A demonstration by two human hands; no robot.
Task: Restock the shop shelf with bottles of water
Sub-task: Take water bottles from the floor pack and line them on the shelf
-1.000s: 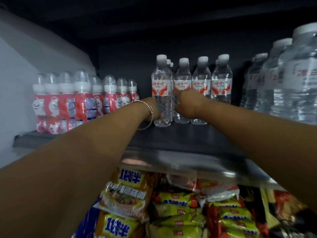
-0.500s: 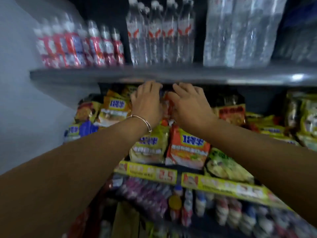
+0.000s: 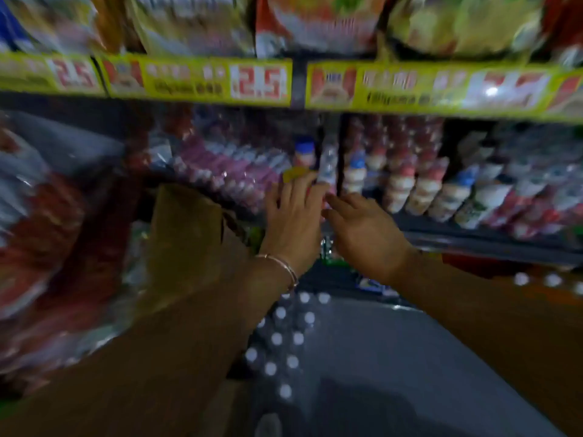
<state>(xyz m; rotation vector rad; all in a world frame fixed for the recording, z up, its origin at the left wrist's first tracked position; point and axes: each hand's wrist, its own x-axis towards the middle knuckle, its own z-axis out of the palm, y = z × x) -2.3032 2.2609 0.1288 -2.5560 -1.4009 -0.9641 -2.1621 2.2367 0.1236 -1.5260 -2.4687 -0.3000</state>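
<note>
The picture is heavily blurred by motion. My left hand (image 3: pixel 291 222), with a thin bracelet at the wrist, and my right hand (image 3: pixel 362 230) hang side by side in front of a lower shelf, fingers spread and holding nothing. Below my arms, on the floor, stands a pack of water bottles (image 3: pixel 282 342), seen from above as several white caps. The water shelf I was reaching into is out of view above.
A yellow price strip (image 3: pixel 202 78) runs across the top under snack packets. Small drink bottles (image 3: pixel 407 184) fill the shelf behind my hands. A brown cardboard flap (image 3: pixel 186 234) stands at the left. More white caps (image 3: pixel 536 280) show at the right.
My view has swung down from the water shelf past the snack shelf to the lower shelves and floor. Both hands let go of the shelved bottles and dropped down, empty.
</note>
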